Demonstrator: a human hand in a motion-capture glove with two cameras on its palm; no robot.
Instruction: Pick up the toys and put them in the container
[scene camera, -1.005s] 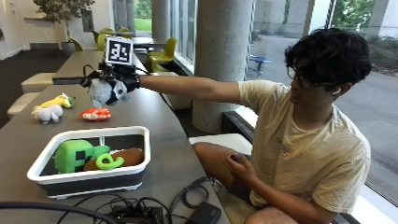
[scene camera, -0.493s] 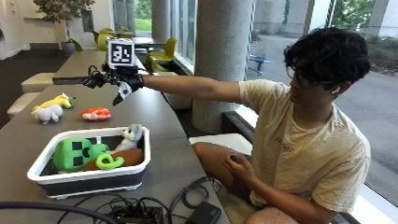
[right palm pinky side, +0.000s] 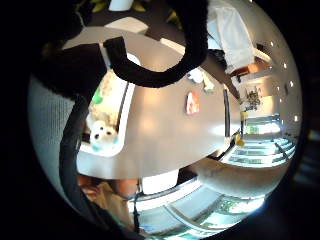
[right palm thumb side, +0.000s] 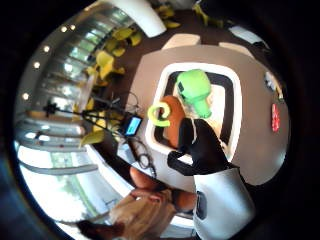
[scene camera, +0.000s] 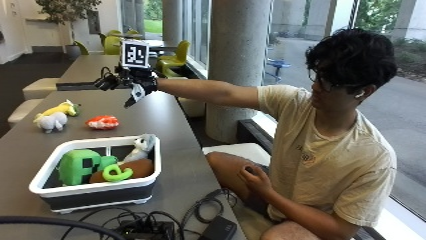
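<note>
Partly done: four toys are sitting in the container; two toys are waiting on the worktop. Right hand is hovering released, grasping nothing.

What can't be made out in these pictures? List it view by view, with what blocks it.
- Outside view: the brown toy in the container lies mostly under the green ring, so its shape is hidden.
- Outside view: the white and yellow plush is too small to tell one toy from two.
- Little finger side palm view: black straps cover most of the container, and the orange toy is too small to identify.
</note>
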